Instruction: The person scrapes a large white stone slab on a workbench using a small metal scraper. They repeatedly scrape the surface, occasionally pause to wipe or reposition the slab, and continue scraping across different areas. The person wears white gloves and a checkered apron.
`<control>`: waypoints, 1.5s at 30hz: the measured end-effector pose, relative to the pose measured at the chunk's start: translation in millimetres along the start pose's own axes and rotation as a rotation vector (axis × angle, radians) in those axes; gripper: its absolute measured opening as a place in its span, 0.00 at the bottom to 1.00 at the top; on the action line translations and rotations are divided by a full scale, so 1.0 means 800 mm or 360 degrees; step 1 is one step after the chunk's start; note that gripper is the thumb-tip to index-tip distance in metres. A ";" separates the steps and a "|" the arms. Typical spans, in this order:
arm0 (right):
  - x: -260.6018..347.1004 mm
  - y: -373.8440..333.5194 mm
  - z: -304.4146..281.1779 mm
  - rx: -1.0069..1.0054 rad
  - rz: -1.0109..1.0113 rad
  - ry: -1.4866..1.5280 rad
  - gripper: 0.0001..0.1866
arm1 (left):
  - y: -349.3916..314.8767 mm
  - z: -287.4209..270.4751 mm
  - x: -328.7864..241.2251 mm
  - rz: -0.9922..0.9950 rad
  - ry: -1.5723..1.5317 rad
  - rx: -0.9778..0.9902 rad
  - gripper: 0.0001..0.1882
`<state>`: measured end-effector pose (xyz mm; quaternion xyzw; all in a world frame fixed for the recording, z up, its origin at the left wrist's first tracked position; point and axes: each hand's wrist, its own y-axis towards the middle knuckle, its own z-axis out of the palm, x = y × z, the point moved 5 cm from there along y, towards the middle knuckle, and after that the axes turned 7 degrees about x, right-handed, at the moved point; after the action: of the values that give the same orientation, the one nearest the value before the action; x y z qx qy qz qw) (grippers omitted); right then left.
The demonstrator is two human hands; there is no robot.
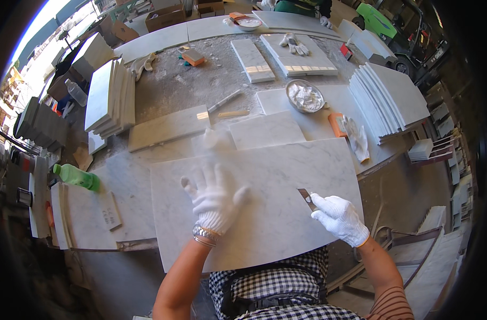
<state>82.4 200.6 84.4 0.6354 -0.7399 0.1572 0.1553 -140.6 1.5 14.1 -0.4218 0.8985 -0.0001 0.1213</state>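
Observation:
A large pale marble slab (264, 229) lies in front of me, its near edge over my checked apron (275, 282). My left hand (214, 197), in a white knit glove, rests on the slab with its fingers spread, holding nothing. In my right hand (339, 218), also gloved, a small putty knife (306, 197) is gripped, its dark blade pointing up and left over the slab's right part. Beyond the slab's far edge sits a bowl of white paste (306, 97). A blurred white shape (216, 140) shows past my left fingertips; I cannot make it out.
Stacked marble tiles stand left (111, 101) and right (387, 101). A green bottle (78, 177) lies at the left. An orange box (337, 125) and a loose glove (356, 140) lie to the right. Another person's gloved hand (325, 22) shows at the far side.

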 end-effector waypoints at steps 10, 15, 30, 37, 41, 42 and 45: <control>0.026 0.063 0.034 0.0125 -0.0078 0.0027 0.25 | -0.014 -0.009 0.094 -0.0291 0.0028 -0.0070 0.46; 0.044 0.130 0.064 0.0174 -0.0264 0.0019 0.24 | -0.013 -0.013 0.092 -0.0269 -0.0019 0.0024 0.45; 0.075 0.219 0.071 0.0484 -0.0374 -0.0175 0.15 | -0.010 -0.006 0.089 -0.0257 0.0036 -0.0004 0.45; 0.063 0.218 0.068 0.0479 -0.0334 -0.0230 0.14 | -0.008 -0.010 0.088 -0.0265 0.0017 0.0006 0.45; 0.064 0.211 0.074 0.0464 -0.0387 -0.0173 0.14 | -0.007 -0.010 0.086 -0.0248 0.0048 -0.0037 0.45; 0.064 0.209 0.076 0.0470 -0.0383 -0.0176 0.14 | -0.007 -0.009 0.086 -0.0240 0.0049 -0.0054 0.45; 0.041 0.196 0.068 0.0421 -0.0191 -0.0181 0.20 | -0.008 -0.005 0.093 -0.0237 0.0043 -0.0066 0.45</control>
<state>-78.9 170.3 44.0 0.7011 -0.6811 0.2075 0.0372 -182.0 -59.3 2.6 -0.4900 0.8660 0.0037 0.1000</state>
